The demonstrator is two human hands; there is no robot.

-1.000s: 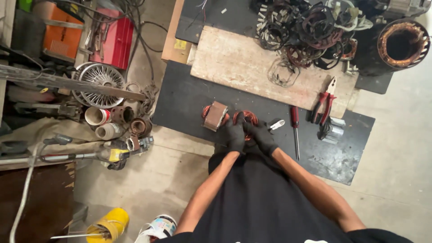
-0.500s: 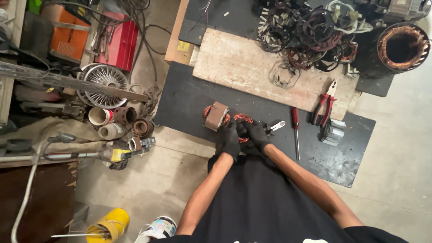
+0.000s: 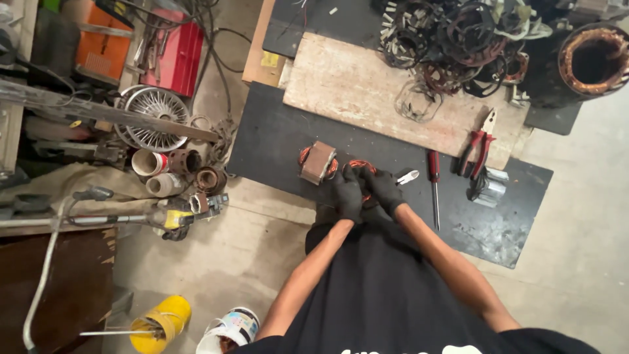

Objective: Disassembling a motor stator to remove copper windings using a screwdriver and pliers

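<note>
Head view, looking straight down: both of my gloved hands meet at the near edge of the black mat (image 3: 275, 141). My left hand (image 3: 349, 193) and my right hand (image 3: 383, 190) are closed together around a coil of copper wire (image 3: 359, 166), reddish-orange, whose loops show just above my knuckles at twelve o'clock. The fingers overlap so closely that I cannot tell which hand carries more of the hold.

I judge the step in hand to be working this coil by hand, shaping or pressing its loops. What the next move calls for, as I read it, is a steady, even squeeze so the thin strands stay bundled and do not kink or spring apart.

The coil looks small, tightly wound and shiny. At ten o'clock from it, just beside, sits a block-shaped metal core (image 3: 318, 162) with more copper winding at its sides. At three o'clock lie small side cutters (image 3: 407, 176), then a red-handled screwdriver (image 3: 433, 187), and farther off red pliers (image 3: 478, 147) on the wooden board (image 3: 354, 85).
</note>
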